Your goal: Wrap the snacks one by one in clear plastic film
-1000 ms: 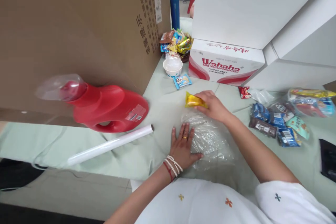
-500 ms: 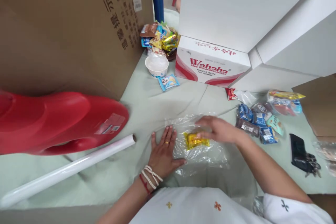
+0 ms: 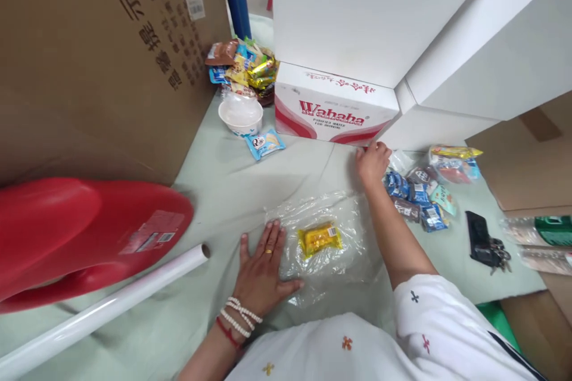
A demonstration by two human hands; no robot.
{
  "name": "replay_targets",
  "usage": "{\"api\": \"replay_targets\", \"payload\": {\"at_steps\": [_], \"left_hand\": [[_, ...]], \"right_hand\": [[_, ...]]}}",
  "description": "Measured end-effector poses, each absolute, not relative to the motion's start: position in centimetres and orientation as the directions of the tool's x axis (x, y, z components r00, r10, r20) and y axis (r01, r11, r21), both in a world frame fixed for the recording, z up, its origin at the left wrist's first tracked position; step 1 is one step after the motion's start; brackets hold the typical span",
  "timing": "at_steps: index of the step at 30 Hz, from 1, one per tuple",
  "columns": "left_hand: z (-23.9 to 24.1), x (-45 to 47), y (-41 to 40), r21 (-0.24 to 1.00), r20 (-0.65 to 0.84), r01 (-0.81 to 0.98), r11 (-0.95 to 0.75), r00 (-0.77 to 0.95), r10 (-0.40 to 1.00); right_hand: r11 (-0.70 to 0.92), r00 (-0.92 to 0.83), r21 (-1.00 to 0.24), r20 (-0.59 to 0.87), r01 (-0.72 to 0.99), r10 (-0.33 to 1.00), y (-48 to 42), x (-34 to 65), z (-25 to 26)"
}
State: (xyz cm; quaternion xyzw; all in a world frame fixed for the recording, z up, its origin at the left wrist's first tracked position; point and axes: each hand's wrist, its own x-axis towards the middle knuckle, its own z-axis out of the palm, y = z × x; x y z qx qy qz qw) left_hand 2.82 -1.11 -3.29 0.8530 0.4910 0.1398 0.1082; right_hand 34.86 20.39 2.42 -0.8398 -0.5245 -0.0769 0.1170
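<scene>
Green cloth (image 3: 214, 190): yellow packet (image 3: 319, 238) beside flat left hand (image 3: 261, 268); right hand (image 3: 372, 162) farther, grip unclear.

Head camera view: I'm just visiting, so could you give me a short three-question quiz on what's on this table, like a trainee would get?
1. True or false: the yellow packet lies on the clear plastic sheet.
2. What is the left hand doing? A) lifting a red bottle B) pressing flat on the clear plastic sheet C) gripping a white roll
3. Fill in: the white box beside the right hand is printed in red with the word ____.
Key: 1 true; 2 B; 3 Wahaha.
</scene>
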Motion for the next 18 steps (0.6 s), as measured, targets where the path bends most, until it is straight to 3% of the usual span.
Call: {"api": "replay_targets", "payload": {"at_steps": [2, 6, 10, 14, 18], "left_hand": [[-3.1, 2.9, -1.0, 0.332, 0.129, 0.807, -0.488, 0.474, 0.871], [-2.8, 3.1, -1.0, 0.336, 0.105, 0.837, -0.433, 0.424, 0.9], [-2.8, 3.2, -1.1, 0.333, 0.092, 0.871, -0.361, 0.351, 0.932], [-2.4, 3.2, -1.0, 0.337, 0.075, 0.878, -0.341, 0.336, 0.939], [-1.6, 3.2, -1.2, 0.338, 0.075, 0.887, -0.315, 0.308, 0.948]], "right_hand": [[-0.428, 0.435, -0.081, 0.164, 0.9, 0.885, 18.6, 37.9, 1.4], [-0.208, 0.212, -0.048, 0.137, 0.977, 0.967, 15.4, 40.6, 0.1], [0.045, 0.03, -0.251, 0.287, 0.967, 0.957, 11.1, 40.4, 1.2], [0.367, -0.209, -0.472, 0.354, 0.801, 0.911, 6.2, 37.4, 3.8], [0.592, -0.46, -0.546, 0.373, 0.594, 0.806, 2.7, 32.9, 5.8]]}}
